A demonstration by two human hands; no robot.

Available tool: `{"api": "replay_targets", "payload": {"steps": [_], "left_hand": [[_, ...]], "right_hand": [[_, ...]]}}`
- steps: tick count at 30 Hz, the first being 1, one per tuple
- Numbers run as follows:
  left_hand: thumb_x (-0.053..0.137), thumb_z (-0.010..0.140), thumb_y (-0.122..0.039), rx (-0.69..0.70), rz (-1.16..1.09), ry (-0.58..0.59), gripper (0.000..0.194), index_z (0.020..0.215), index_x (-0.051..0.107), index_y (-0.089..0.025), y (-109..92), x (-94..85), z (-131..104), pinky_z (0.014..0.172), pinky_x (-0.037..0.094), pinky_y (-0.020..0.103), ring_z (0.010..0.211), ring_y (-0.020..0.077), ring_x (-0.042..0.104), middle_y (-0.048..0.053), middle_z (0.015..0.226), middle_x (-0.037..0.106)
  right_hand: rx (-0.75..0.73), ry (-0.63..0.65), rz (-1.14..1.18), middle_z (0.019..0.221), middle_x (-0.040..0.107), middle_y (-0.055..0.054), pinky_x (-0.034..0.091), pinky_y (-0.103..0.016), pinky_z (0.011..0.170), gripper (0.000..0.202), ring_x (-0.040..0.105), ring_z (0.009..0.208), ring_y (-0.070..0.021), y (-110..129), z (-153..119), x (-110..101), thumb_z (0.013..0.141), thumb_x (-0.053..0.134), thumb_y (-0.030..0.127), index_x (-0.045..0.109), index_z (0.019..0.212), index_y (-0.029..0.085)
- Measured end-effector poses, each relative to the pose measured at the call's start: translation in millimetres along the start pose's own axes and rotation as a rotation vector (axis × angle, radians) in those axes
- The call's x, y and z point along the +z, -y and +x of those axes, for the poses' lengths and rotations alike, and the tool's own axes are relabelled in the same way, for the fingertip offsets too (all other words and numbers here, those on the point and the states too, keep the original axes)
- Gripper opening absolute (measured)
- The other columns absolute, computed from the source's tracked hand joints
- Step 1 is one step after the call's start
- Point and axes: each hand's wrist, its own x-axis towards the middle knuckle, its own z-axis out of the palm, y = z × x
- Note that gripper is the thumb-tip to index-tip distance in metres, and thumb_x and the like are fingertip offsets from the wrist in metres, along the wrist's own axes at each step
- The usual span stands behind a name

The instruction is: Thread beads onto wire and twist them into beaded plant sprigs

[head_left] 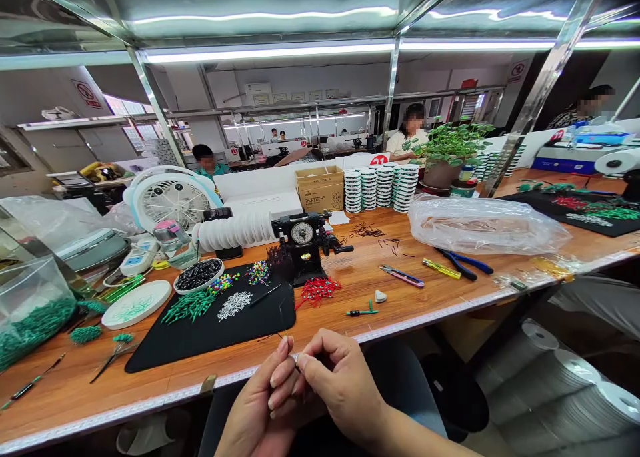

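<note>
Because the tiny piece (pixel 296 359) presumably needs steadying, the left hand (pixel 265 397) and right hand (pixel 345 384) both pinch it near the black mat (pixel 200 340), whose colored beads (pixel 224 284) lie within reach.

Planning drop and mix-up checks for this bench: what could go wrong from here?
Drop: the left hand and right hand work a tiny piece in front of the bench edge, over the lap; a slip could lose it.
Mixing: loose silvery bits and green pieces lie close together on the black mat; a brush could mingle them.
Nick: the snips lie out on the bench; a careless reach might catch the tips.
</note>
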Motion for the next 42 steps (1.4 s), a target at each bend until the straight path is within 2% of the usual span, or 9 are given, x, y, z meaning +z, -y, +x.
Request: {"api": "replay_targets", "payload": {"steps": [6,12,19,24,32,42], "left_hand": [[0.07,0.076,-0.019,0.012,0.012,-0.019,0.024,0.058,0.055,-0.012,1.9,0.2,-0.3,0.034,0.034,0.012,0.034,0.0028,0.037,-0.008,0.04,0.037],[0.067,0.078,-0.02,0.006,0.005,-0.029,0.032,0.053,0.049,-0.014,1.0,1.8,1.4,0.033,0.034,0.011,0.035,0.0033,0.04,-0.008,0.04,0.037],[0.062,0.082,-0.021,0.005,0.011,-0.032,0.032,0.055,0.048,-0.014,1.8,3.5,1.4,0.033,0.033,0.011,0.033,0.0026,0.037,-0.008,0.041,0.038],[0.064,0.081,-0.023,0.013,0.06,-0.039,0.033,0.054,0.047,-0.015,2.5,3.9,-0.8,0.034,0.033,0.011,0.036,0.0039,0.04,-0.008,0.039,0.036],[0.069,0.076,-0.022,0.032,0.113,-0.038,0.033,0.052,0.048,-0.014,3.1,5.4,-1.4,0.035,0.033,0.011,0.038,0.0046,0.041,-0.007,0.039,0.038],[0.069,0.076,-0.023,0.023,0.103,-0.047,0.031,0.056,0.048,-0.015,0.6,3.3,1.3,0.035,0.032,0.011,0.034,0.0033,0.037,-0.009,0.04,0.036]], "right_hand": [[0.012,-0.016,0.01,0.052,0.061,-0.002,0.046,-0.024,0.051,0.017,0.059,0.049,-0.0145,1.5,0.8,0.2,0.076,0.056,0.026,0.05,0.064,0.016],[-0.014,-0.006,-0.022,0.053,0.062,-0.002,0.046,-0.025,0.054,0.017,0.059,0.05,-0.0145,2.6,-0.8,-0.6,0.076,0.056,0.027,0.051,0.065,0.016],[-0.004,-0.029,-0.079,0.057,0.063,-0.004,0.045,-0.026,0.055,0.018,0.059,0.053,-0.0161,-0.9,0.7,-2.2,0.078,0.055,0.027,0.051,0.064,0.016],[-0.005,-0.026,-0.08,0.056,0.062,-0.003,0.045,-0.025,0.057,0.018,0.058,0.054,-0.0143,-3.1,-0.5,-2.1,0.078,0.055,0.026,0.052,0.064,0.016],[0.045,-0.033,0.037,0.052,0.059,0.0,0.045,-0.023,0.05,0.018,0.055,0.048,-0.0125,0.5,1.3,-2.8,0.078,0.056,0.029,0.051,0.066,0.016],[-0.013,-0.037,-0.097,0.056,0.061,-0.002,0.043,-0.024,0.056,0.015,0.054,0.053,-0.0126,-0.9,-0.2,-3.6,0.076,0.053,0.02,0.051,0.062,0.016]]}}
